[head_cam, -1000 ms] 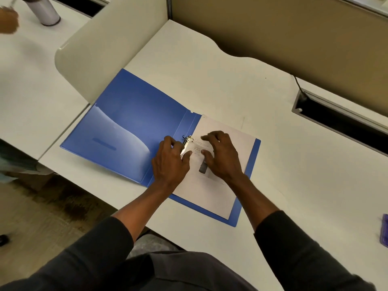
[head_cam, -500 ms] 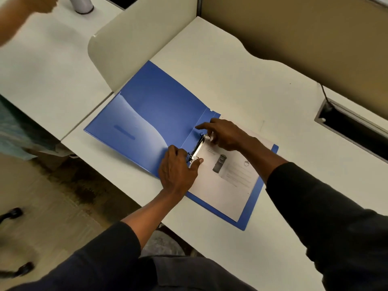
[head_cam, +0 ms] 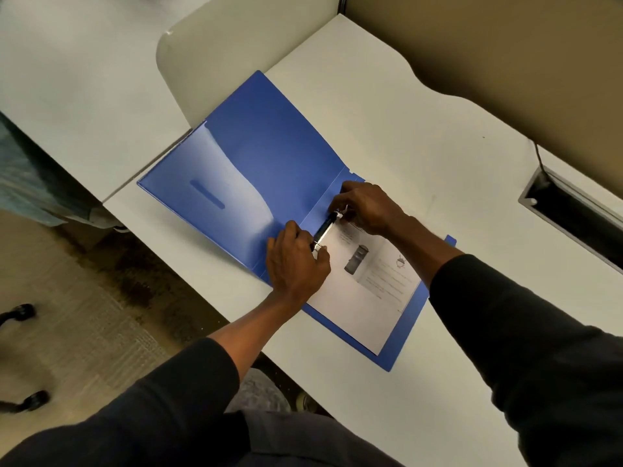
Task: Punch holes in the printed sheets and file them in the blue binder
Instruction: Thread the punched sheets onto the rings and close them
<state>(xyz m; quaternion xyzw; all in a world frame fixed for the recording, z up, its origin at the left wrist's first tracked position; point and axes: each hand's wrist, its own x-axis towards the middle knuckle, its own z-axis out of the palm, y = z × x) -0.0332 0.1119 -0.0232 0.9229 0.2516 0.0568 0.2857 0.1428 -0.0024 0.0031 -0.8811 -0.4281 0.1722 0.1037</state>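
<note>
The blue binder (head_cam: 269,156) lies open on the white desk, its left cover with a clear inner pocket spread flat. A printed sheet (head_cam: 364,298) with a grey picture and text rests on the right half. Along the spine runs the metal ring mechanism (head_cam: 325,229). My left hand (head_cam: 296,264) pinches its near end with thumb and fingers. My right hand (head_cam: 367,207) grips its far end, the forearm crossing over the sheet's upper edge. Whether the rings are closed is hidden by the fingers.
A beige partition (head_cam: 505,55) stands behind the desk. A cable slot (head_cam: 573,210) is sunk in the desk at the right. A curved divider panel (head_cam: 215,48) rises left of the binder, with another desk (head_cam: 67,79) beyond it. Chair casters (head_cam: 23,311) show on the floor.
My right hand moved from the middle of the sheet up to the far end of the ring mechanism. The left hand stayed at the near end. The view shifted left.
</note>
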